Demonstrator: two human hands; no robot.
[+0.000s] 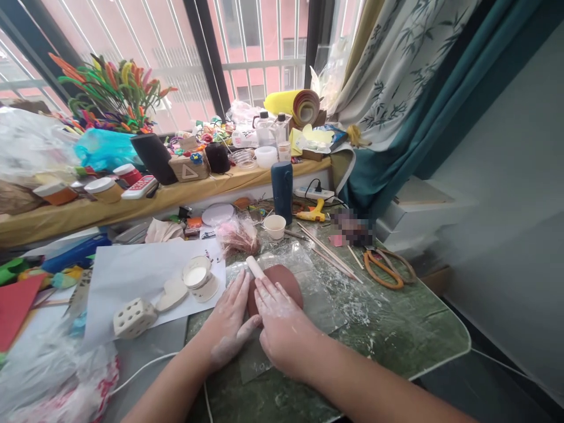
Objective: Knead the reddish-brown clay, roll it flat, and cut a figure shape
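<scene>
A round, flattened slab of brown clay (288, 285) lies on a clear plastic sheet (324, 305) on the green table. A short white rolling pin (254, 267) rests on the slab, its far end sticking out past my fingers. My right hand (279, 311) lies over the rolling pin with fingers stretched out flat, hiding its near part. My left hand (235, 311) is flat along the slab's left edge, fingers straight and the thumb reaching toward my right hand. White powder or dried clay coats both hands.
Left are a white paper sheet (114, 264), a white die (134, 317) and a lidded jar (200, 279). Behind stand a paper cup (275, 227) and a dark blue cylinder (282, 191). Thin sticks (330, 252), orange-handled scissors (383, 270) and a yellow glue gun (314, 211) lie right.
</scene>
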